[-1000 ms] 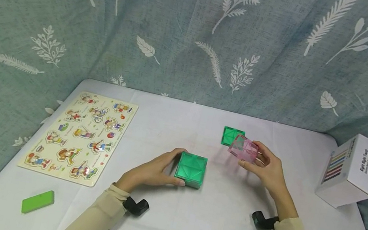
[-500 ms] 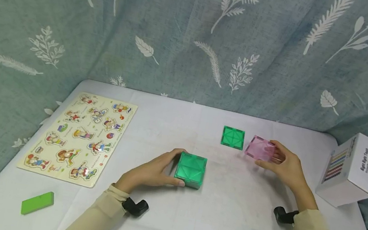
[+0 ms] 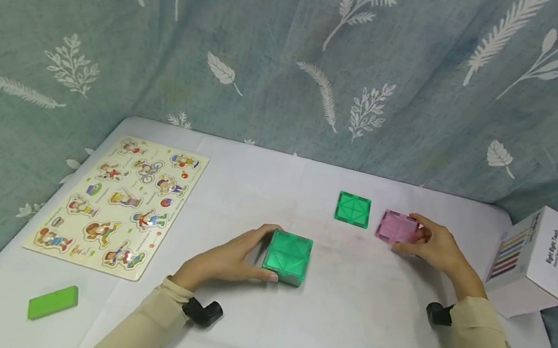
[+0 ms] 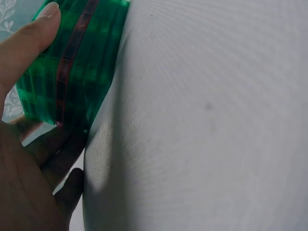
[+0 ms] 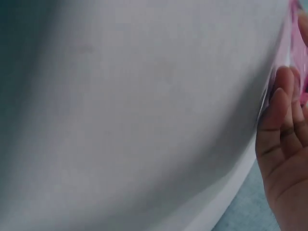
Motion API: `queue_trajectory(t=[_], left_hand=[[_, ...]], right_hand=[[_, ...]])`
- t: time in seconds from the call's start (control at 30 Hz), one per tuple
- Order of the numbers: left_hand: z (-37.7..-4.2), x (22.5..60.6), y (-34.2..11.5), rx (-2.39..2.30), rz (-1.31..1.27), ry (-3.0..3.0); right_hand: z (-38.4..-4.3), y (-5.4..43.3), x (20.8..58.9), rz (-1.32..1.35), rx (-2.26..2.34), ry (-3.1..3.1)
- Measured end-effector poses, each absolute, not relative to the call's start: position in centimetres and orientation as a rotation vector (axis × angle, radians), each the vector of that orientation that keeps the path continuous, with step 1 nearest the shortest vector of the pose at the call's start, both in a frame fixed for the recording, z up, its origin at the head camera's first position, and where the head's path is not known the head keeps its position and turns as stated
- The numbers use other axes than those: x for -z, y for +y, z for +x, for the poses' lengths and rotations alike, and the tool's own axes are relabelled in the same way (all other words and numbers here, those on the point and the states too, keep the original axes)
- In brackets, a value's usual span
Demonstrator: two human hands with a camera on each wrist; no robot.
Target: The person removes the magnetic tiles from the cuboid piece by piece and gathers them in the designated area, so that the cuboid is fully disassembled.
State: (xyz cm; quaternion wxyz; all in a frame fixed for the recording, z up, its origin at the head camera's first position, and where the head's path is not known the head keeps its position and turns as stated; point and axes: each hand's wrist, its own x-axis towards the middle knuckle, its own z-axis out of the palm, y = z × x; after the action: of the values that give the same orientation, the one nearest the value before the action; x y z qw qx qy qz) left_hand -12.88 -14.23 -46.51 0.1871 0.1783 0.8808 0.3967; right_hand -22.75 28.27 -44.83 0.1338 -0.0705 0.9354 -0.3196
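My left hand (image 3: pixel 226 259) grips the left side of a stack of square green magnetic tiles (image 3: pixel 288 255) near the table's middle, thumb at the front, fingers behind. In the left wrist view one reddish tile (image 4: pixel 72 53) shows between the stack's green layers. My right hand (image 3: pixel 436 249) holds a see-through pink square magnetic tile (image 3: pixel 394 226) by its right edge, thumb on the near side, low over the cloth. To the left of that tile, a single green magnetic tile (image 3: pixel 353 209) lies flat, a narrow gap between them. The right wrist view catches only part of the pink tile (image 5: pixel 297 45).
A wooden picture puzzle board (image 3: pixel 119 205) lies at the left, with a light green block (image 3: pixel 53 303) in front of it. At the right edge stands a white box (image 3: pixel 532 262). A patterned teal curtain (image 3: pixel 280 106) hangs behind the white-covered table (image 3: pixel 338 346).
My right hand has carried the pink tile rightward, away from above the single green tile, and lowered it to the cloth. The left hand has stayed at the stack.
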Motion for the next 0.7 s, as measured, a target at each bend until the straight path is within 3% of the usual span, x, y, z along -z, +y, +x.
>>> queue_trajectory(t=[0.33,0.7], left_hand=[[-13.1,46.6,-14.2,-1.107,0.492,2.482],[-13.1,46.5,-14.1,-1.108,0.477,2.473]], right_hand=[[-24.9,28.3,44.1,-0.322,0.738,2.655],[-26.4,27.6,42.7,-0.244,0.531,2.583]])
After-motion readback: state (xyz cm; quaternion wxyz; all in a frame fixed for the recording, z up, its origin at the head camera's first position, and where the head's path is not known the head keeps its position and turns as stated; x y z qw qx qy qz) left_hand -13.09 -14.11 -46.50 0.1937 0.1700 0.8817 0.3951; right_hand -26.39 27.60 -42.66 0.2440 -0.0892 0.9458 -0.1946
